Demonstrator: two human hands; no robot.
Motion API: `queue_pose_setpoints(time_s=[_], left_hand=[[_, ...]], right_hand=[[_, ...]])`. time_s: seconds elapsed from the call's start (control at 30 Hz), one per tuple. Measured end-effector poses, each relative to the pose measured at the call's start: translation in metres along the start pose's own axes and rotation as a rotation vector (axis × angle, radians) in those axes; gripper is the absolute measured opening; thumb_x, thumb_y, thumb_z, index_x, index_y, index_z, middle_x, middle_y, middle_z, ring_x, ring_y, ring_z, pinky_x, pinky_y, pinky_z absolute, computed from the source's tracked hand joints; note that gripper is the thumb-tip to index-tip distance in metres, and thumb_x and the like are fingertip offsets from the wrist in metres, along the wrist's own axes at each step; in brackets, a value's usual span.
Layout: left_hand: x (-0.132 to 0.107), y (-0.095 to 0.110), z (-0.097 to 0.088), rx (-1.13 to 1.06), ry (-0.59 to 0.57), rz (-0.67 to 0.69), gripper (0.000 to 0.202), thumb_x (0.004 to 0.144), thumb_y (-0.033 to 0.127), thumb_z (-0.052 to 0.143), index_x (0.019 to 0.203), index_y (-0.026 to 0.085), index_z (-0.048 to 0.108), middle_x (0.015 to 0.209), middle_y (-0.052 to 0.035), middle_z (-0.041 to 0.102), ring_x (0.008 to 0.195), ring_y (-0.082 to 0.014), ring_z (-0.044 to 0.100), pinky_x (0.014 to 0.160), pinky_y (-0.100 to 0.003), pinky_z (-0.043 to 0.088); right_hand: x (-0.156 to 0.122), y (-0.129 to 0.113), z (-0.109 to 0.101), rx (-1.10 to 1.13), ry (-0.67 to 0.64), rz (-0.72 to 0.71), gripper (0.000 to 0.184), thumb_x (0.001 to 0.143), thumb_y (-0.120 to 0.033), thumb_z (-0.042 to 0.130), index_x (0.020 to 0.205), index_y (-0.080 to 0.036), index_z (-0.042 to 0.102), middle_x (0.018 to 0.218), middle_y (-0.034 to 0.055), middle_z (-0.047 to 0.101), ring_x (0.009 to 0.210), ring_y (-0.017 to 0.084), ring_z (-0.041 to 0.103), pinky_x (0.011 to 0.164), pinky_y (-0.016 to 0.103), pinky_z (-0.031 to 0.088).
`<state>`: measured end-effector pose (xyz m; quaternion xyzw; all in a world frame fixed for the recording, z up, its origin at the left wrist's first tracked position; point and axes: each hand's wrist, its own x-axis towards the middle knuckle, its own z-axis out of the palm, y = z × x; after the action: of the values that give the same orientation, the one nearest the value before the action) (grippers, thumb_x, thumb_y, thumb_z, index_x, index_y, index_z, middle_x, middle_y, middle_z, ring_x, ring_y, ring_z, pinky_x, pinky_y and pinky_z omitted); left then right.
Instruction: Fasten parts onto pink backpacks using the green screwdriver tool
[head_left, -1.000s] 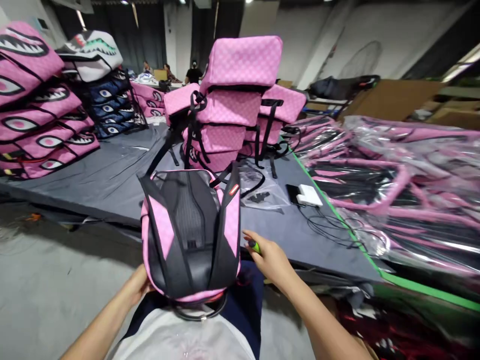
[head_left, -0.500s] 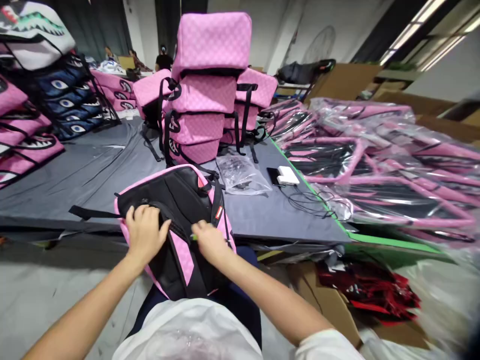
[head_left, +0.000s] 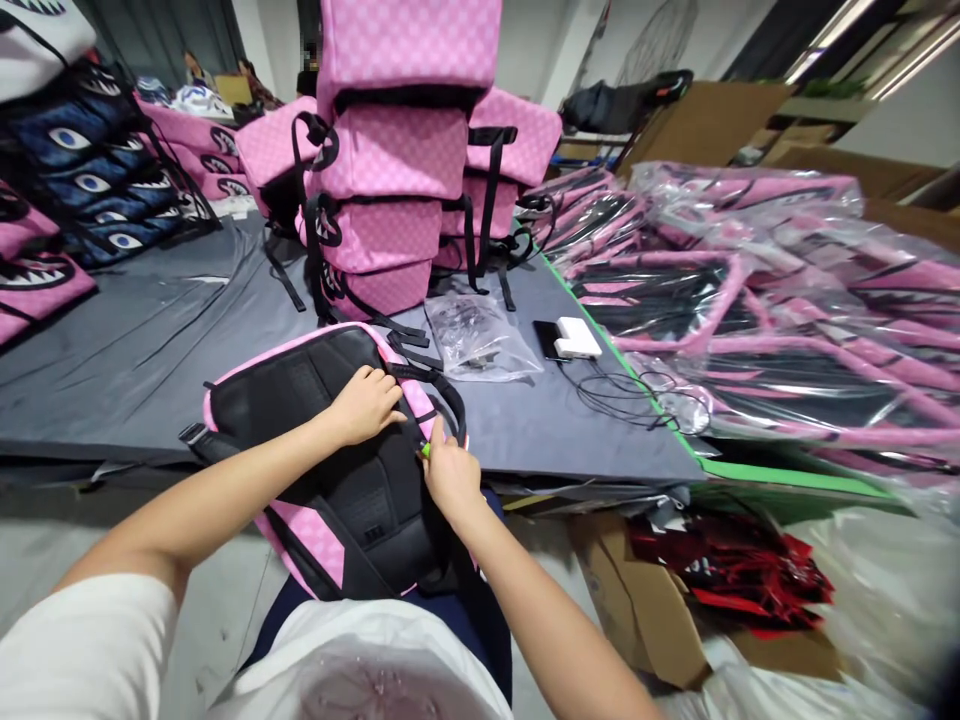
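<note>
A pink and black backpack [head_left: 300, 400] lies tilted across my lap and the table's front edge, its black padded back panel facing up. My left hand [head_left: 366, 405] is closed on the backpack near its upper right side, fingers bent over the black fabric. Just right of it, my right hand [head_left: 455, 478] pinches a small green object [head_left: 425, 450], mostly covered by the fingers, so its kind is unclear. That hand is beside the pink and black shoulder strap [head_left: 448, 400], which curves along the bag's right side.
Pink checked backpacks [head_left: 394, 150] are stacked on the grey table [head_left: 540, 430]. A clear plastic bag [head_left: 480, 340], a white box-shaped device [head_left: 577, 338] and black cables lie nearby. Plastic-wrapped backpacks [head_left: 750, 300] pile up at right. Below stands a cardboard box [head_left: 660, 610] with red packaging.
My left hand has moved right, from the bag's left part to its upper right. My right hand has shifted right with the green object. The backpack has turned, and its right strap now curves outward.
</note>
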<state>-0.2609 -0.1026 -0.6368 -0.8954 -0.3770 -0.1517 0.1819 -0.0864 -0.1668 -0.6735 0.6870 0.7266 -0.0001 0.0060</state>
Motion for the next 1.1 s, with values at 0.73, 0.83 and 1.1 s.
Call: queue_pose_setpoints(time_s=[0.73, 0.83, 1.1], left_hand=[[-0.024, -0.030, -0.004, -0.036, -0.084, -0.074, 0.028, 0.079, 0.041, 0.076, 0.091, 0.017, 0.070, 0.088, -0.0103, 0.067, 0.096, -0.0298, 0.058, 0.101, -0.056, 0.045], [-0.026, -0.023, 0.001, -0.032, -0.050, -0.106, 0.031, 0.080, 0.045, 0.075, 0.094, 0.017, 0.071, 0.086, -0.0083, 0.067, 0.095, -0.0291, 0.059, 0.110, -0.063, 0.038], [-0.040, -0.012, 0.015, -0.211, 0.046, -0.113, 0.020, 0.086, 0.034, 0.068, 0.097, 0.018, 0.066, 0.109, -0.0092, 0.071, 0.117, -0.0316, 0.056, 0.119, -0.069, 0.026]], right_hand=[[0.003, 0.045, -0.036, 1.043, 0.329, -0.127, 0.058, 0.095, -0.069, 0.041, 0.105, -0.017, 0.067, 0.064, 0.0020, 0.069, 0.065, 0.021, 0.069, 0.065, 0.030, 0.051], [0.008, 0.033, -0.041, 1.209, 0.238, -0.170, 0.069, 0.093, -0.076, 0.034, 0.094, -0.017, 0.069, 0.047, -0.0025, 0.057, 0.048, 0.017, 0.059, 0.054, 0.027, 0.046], [0.027, 0.003, -0.021, 1.442, 0.157, -0.098, 0.040, 0.076, -0.051, 0.074, 0.099, -0.019, 0.066, 0.089, 0.0015, 0.072, 0.069, 0.014, 0.065, 0.067, 0.027, 0.052]])
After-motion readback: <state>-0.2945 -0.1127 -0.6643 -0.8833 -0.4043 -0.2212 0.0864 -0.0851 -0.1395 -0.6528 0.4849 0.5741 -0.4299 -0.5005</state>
